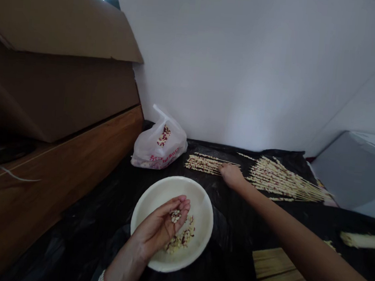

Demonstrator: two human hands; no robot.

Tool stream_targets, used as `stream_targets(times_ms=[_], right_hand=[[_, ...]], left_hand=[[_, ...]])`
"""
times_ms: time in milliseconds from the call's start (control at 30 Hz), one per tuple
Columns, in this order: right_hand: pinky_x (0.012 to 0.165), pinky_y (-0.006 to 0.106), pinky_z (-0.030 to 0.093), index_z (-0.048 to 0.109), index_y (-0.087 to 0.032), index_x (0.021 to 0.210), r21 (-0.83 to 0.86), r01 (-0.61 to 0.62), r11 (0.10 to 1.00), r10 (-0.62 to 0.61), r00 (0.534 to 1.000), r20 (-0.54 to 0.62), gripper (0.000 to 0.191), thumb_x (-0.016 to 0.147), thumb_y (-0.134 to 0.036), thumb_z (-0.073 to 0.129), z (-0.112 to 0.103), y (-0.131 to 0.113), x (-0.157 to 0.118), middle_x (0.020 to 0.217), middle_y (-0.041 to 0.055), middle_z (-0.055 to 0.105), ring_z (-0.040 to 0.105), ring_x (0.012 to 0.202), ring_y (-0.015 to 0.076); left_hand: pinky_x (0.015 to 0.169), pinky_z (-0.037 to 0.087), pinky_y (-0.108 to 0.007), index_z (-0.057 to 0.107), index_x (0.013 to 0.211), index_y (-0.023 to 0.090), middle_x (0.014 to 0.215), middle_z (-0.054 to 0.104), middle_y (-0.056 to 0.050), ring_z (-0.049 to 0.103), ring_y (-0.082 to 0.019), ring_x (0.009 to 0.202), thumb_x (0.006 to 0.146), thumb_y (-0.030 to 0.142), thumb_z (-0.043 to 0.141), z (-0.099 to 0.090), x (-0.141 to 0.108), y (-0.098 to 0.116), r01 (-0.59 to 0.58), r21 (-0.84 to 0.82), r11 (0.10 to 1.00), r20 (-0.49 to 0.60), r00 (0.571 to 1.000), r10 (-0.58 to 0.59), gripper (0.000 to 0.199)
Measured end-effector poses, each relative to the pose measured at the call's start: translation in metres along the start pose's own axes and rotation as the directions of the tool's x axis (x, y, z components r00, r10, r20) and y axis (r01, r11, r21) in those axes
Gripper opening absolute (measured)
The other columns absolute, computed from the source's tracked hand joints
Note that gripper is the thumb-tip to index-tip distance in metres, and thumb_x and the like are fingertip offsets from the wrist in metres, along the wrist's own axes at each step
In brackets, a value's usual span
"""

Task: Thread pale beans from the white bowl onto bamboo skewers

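Note:
My left hand (164, 224) is cupped palm up over the white bowl (138, 224), with a small heap of pale and dark-red corn kernels (176, 216) in it. More loose kernels (184, 237) lie on the bowl's floor beyond my fingers. My right hand (231, 175) reaches out to a row of kernel-threaded skewers (203, 164), its fingers closed around the bare stick end of one. Its fingertips are partly hidden. Just to the right of that hand spreads a larger fan of threaded skewers (275, 177), their bare sticks pointing right.
A white plastic bag (160, 149) of kernels stands behind the bowl, against the wall. Black plastic sheeting (231, 233) covers the surface. Bare sticks (283, 278) lie at the lower right, near a pale bundle (366, 240). At left is a cardboard box (63, 88) on a wooden ledge (81, 170).

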State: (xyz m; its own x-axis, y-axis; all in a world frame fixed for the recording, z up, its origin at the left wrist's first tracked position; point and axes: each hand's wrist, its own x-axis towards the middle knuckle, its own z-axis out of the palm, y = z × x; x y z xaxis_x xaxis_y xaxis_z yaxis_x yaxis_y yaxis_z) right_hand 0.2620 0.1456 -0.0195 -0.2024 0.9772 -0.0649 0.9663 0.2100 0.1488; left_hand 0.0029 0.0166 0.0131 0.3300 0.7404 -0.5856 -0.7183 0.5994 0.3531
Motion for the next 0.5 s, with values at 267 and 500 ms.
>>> stream_targets(times_ms=[267,500], right_hand=[[0.082,0.045,0.055,0.058,-0.016,0.123,0.022,0.001,1.000,0.000,0.998,-0.058,0.032,0.094,-0.029,0.061,-0.013,0.003,-0.025,0.123,0.0106,0.061,0.064,0.100,0.0251],[0.078,0.031,0.052,0.071,-0.020,0.101,0.133,0.089,0.987,-0.073,0.990,-0.118,0.020,0.094,-0.018,0.053,-0.026,0.028,-0.148,0.097,0.0092,0.072,0.068,0.088,0.0214]], left_hand=[[0.090,0.057,-0.026,0.057,0.121,0.009,0.100,0.073,-0.013,0.067,-0.021,0.109,0.073,-0.018,0.037,0.000,0.001,0.002,-0.045,0.033,0.998,0.011,0.999,0.045,0.059],[0.091,0.056,-0.025,0.049,0.129,0.003,0.110,0.070,-0.021,0.065,-0.024,0.113,0.082,-0.011,0.043,0.002,-0.003,0.001,-0.065,0.049,0.997,0.004,0.998,0.065,0.050]])
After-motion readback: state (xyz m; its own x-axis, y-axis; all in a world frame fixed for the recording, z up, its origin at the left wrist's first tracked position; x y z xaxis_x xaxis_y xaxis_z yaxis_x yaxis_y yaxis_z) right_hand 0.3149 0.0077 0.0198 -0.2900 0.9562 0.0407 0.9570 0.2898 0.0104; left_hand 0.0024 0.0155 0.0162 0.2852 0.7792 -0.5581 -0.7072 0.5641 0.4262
